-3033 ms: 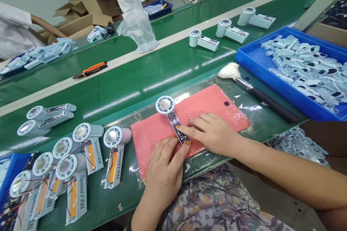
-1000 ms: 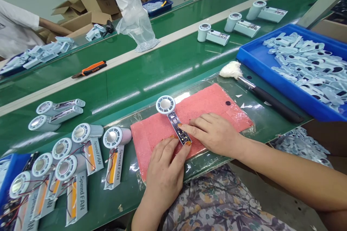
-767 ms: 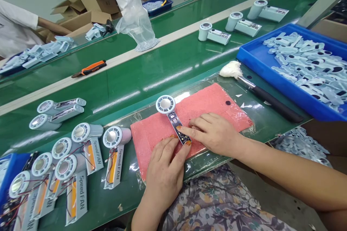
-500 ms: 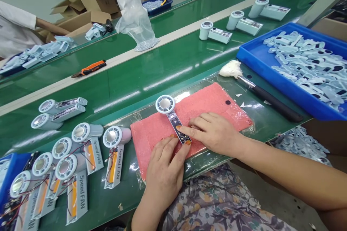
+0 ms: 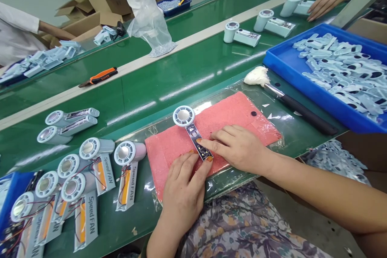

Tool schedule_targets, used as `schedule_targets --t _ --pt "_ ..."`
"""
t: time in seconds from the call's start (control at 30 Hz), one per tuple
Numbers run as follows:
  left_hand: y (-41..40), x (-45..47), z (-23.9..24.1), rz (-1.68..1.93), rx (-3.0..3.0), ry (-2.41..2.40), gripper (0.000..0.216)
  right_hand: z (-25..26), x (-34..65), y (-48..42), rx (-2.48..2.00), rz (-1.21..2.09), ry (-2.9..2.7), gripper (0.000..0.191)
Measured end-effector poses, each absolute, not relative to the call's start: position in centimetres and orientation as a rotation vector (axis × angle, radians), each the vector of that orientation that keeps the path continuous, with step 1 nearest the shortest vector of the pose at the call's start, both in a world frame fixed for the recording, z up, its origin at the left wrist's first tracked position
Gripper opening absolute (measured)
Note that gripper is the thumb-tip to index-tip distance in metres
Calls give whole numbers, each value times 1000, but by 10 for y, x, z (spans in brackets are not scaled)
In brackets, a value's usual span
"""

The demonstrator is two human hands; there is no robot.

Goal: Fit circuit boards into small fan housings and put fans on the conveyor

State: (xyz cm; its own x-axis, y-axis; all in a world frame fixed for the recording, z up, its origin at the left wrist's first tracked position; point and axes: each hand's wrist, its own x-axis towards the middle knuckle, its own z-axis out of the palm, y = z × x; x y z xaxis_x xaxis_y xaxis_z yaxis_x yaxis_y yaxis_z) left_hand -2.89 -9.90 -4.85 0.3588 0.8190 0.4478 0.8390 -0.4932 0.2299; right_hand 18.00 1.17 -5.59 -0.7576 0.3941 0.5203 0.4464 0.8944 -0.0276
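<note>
A light-blue handheld fan [image 5: 184, 116] with a round head lies on a pink foam pad [image 5: 228, 113], a dark circuit board [image 5: 196, 140] showing along its handle. My left hand [image 5: 184, 187] is closed on the lower end of the handle, thumb at the board's tip and fingers on the near left side. From the right, my right hand [image 5: 237, 145] presses its index fingertip on the middle of the board; its other fingers are curled on the pad and its thumb is hidden.
Left of the pad stand several opened fans [image 5: 125, 173] with orange batteries and wires. A blue tray [image 5: 278, 58] of light-blue covers and a black-handled tool with a white wrapped head [image 5: 305, 113] lie right. Pliers [image 5: 101, 75] rest beyond the conveyor belt [image 5: 181, 76]. Co-workers' arms reach in.
A co-worker's hand has come in at the upper right onto the farthest fan on the belt. The fans on the belt have shifted slightly right. My hands stay in place.
</note>
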Motion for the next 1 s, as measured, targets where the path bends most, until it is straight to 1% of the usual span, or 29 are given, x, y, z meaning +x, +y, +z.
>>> schedule_targets --t 0.4,0.7,1.0 --pt "-99 -29 -49 -820 -2567 -1565 47 -55 179 11 -625 -98 -2515 38" --pt "-99 -29 -50 -806 -2571 -1570 47 -53 180 12 -610 -149 -2538 36" --pt "-99 -29 -47 -813 -2567 -1565 45 -54 180 12 -584 -198 -2518 38"
